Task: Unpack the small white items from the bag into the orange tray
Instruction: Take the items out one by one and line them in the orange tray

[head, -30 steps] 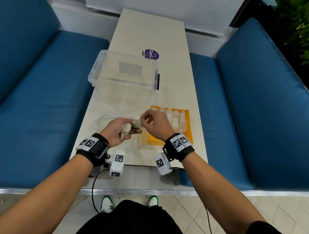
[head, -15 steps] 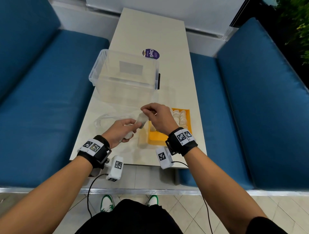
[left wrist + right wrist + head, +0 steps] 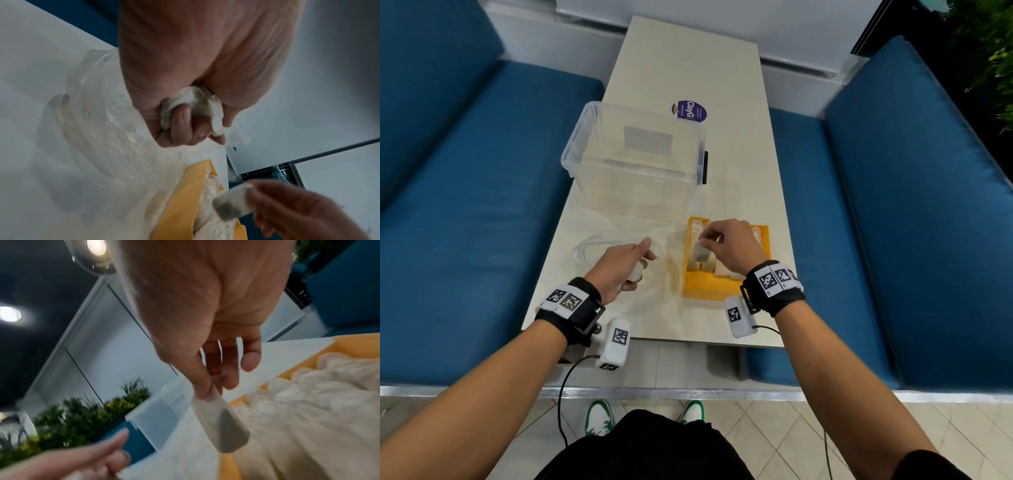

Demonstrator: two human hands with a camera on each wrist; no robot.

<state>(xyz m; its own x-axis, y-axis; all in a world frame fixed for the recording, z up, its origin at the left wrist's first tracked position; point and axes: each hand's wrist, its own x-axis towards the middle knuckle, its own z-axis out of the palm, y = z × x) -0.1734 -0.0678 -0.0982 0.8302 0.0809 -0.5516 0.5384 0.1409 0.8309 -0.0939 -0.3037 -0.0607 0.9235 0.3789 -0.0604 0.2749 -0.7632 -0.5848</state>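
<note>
The sachet [image 3: 223, 423] I hold is a small flat white pouch of thin paper-like stuff, with dark contents showing grey through its lower half; the ones already in the orange tray [image 3: 766, 240] are the same soft, crumpled white, packed side by side in rows. My right hand [image 3: 732, 245] hangs palm down over the tray, wrist raised, its thumb and fingertips [image 3: 202, 386] pinching the sachet by its top edge so that it dangles below my fingers, just above the packed rows; I cannot tell whether its lower end touches them. My left hand [image 3: 621, 265] sits off to the left of the tray, curled into a fist, thumb pointing forward, and its fingers [image 3: 180, 123] are clenched round more white sachets [image 3: 193, 101] that bulge out of the fist in a crumpled bunch. Under and just beyond my left hand lies the clear plastic bag [image 3: 107, 113], slack and flattened on the white table [image 3: 688, 54], dotted with dark specks, its edge reaching the near left wall of the tray. Beyond both hands stands a clear plastic storage box [image 3: 635, 161], and past it a round purple sticker [image 3: 689, 110] lies on the tabletop.
</note>
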